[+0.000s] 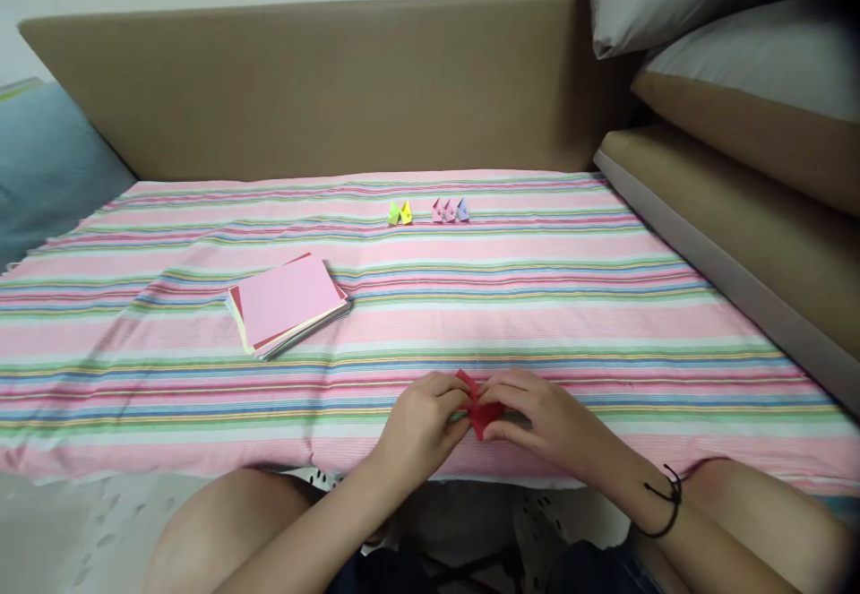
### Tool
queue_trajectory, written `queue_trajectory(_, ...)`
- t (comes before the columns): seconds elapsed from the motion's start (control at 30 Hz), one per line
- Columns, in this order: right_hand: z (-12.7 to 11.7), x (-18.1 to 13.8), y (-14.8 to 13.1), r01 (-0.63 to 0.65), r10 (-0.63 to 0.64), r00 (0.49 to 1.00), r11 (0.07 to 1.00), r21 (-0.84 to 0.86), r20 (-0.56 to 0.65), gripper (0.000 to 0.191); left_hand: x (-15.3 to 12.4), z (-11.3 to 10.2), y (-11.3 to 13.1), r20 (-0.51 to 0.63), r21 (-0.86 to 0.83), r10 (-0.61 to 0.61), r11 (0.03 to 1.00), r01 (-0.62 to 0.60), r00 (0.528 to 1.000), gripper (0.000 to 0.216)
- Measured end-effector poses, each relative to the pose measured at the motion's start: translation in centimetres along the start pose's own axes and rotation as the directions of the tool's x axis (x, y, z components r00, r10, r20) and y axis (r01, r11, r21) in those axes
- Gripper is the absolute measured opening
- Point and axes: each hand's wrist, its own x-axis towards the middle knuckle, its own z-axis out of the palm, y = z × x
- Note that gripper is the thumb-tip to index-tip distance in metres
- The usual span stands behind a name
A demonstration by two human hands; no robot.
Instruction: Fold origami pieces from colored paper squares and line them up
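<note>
Red paper (481, 413), partly folded and small, sits between both hands at the near edge of the bed (739, 262), just above a striped sheet (605, 307) in pink, green and blue bands. The left hand (422, 426) pinches its left side, fingers (446, 388) closed on the fold. The right hand (546, 421) holds the right side, its fingers likewise clamped on the paper, so that only a red corner and a lower flap show between them. A black band (664, 503) circles the right wrist. Left of the hands and farther back, a stack (286, 304) of coloured sheets lies on the cloth with a pink sheet on top. Well beyond, near the brown backrest (336, 83), five small folded figures stand in a row: green (394, 213), yellow (406, 211), two pink (438, 210), and purple (462, 210). Cushions (739, 3) are piled at the right. Bare knees (221, 522) show below the bed edge.
</note>
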Motion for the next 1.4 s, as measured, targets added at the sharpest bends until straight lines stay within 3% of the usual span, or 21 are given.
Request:
queue_trajectory(0.13,0.2,-0.2,0.5,-0.030,0.029,1.000,0.998,-0.057,-0.009,0.027,0.0,0.1,0.3,-0.010,-0.030,-0.068,0.997,0.068,0.998,0.021)
queue_trajectory(0.23,0.6,-0.4,0.9,-0.038,0.038,0.999,0.995,-0.087,-0.005,0.023,0.1,0.0,0.4,-0.024,-0.101,-0.128,0.987,0.125,0.991,0.022)
queue_trajectory(0.37,0.6,-0.5,1.0,-0.028,0.028,1.000,0.996,-0.080,0.001,0.020,0.0,0.2,0.3,-0.023,-0.109,-0.120,0.987,0.117,0.992,0.026)
queue_trajectory(0.53,1.0,-0.4,0.6,-0.060,0.057,0.998,0.993,-0.104,-0.034,0.024,0.1,0.7,0.3,-0.015,-0.115,-0.105,0.988,0.103,0.994,0.014)
queue_trajectory(0.67,1.7,-0.2,0.5,-0.100,0.091,0.993,0.986,-0.137,-0.071,0.015,0.2,1.0,0.2,-0.048,-0.122,-0.121,0.986,0.115,0.991,0.011)
queue_trajectory(0.9,2.0,-0.1,0.4,-0.185,0.180,0.979,0.982,-0.040,-0.099,0.009,0.5,1.2,0.2,-0.091,-0.168,-0.172,0.974,0.155,0.981,0.015)
queue_trajectory(1.1,1.9,0.2,0.1,-0.232,0.233,0.968,0.973,0.020,-0.092,0.006,0.8,-0.5,0.6,0.053,-0.107,-0.228,0.967,0.232,0.972,0.010)
queue_trajectory(1.23,1.5,-0.2,0.2,-0.216,0.217,0.975,0.976,0.009,-0.052,0.013,0.2,-1.8,1.0,0.181,0.075,-0.063,0.996,0.050,0.981,0.019)
queue_trajectory(1.4,0.7,-0.6,0.4,-0.136,0.134,0.990,0.990,-0.036,-0.037,0.012,-0.5,-2.1,2.0,0.242,0.303,-0.016,0.951,-0.060,0.970,0.023)
